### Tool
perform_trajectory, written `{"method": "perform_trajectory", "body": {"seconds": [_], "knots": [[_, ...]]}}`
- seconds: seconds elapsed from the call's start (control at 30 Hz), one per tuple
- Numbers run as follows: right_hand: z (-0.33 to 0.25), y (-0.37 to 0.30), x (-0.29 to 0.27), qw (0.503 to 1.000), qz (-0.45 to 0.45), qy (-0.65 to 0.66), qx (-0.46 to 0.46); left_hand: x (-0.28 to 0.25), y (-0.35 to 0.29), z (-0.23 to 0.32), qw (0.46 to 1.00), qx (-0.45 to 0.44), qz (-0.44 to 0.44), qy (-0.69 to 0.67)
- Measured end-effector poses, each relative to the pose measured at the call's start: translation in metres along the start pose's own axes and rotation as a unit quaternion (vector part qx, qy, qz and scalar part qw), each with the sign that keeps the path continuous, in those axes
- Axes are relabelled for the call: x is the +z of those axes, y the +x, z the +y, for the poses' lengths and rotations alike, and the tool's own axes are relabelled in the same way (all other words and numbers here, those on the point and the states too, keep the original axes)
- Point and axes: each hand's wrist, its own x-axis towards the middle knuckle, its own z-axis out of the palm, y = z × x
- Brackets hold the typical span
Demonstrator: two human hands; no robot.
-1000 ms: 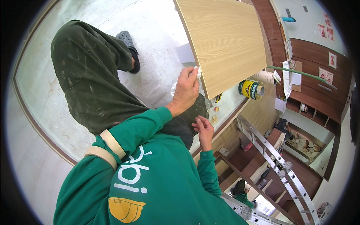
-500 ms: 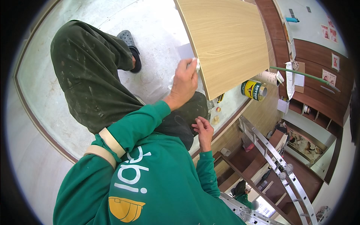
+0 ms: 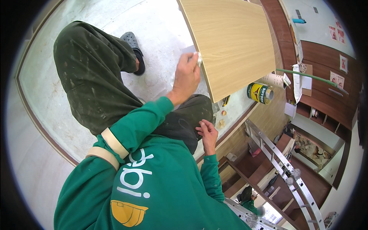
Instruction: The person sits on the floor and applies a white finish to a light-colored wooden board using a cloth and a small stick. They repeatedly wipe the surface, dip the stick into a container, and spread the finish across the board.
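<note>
My left hand point(image 3: 186, 76) pinches a small white wad of cloth point(image 3: 199, 59) in its fingertips. The wad presses against the narrow left edge of a light wood-grain panel point(image 3: 237, 46). Beside my dark trouser leg point(image 3: 191, 111), my right hand point(image 3: 207, 135) hovers or rests with its fingers loosely bent and slightly apart; nothing shows in it. Part of the wad is hidden by the left fingers.
A green and yellow can point(image 3: 260, 93) stands right of the panel. Small round lids point(image 3: 224, 113) lie near my right hand. An aluminium ladder point(image 3: 283, 168) leans at the right, and a green pole point(image 3: 310, 78) juts across behind the can. Another person point(image 3: 249, 201) shows low right.
My left hand has slid a little farther away along the panel's edge with the white cloth. My right hand has stayed where it was.
</note>
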Motion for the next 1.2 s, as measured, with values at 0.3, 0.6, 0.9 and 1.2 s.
{"method": "perform_trajectory", "body": {"seconds": [0.3,0.6,0.9,1.2], "knots": [[-0.002,0.003,0.004,1.000,-0.006,0.004,0.004,-0.003,-0.009,0.006,0.999,0.010,-0.025,0.018],[-0.002,0.004,0.001,1.000,-0.006,-0.011,-0.003,-0.002,0.027,-0.010,0.999,0.010,0.021,0.045],[0.008,0.010,0.005,1.000,-0.006,-0.025,-0.011,0.000,0.002,-0.002,0.999,0.010,0.011,0.030],[0.010,0.009,0.008,0.999,-0.003,-0.034,-0.013,-0.003,0.030,-0.012,0.998,0.007,0.016,0.053]]}}
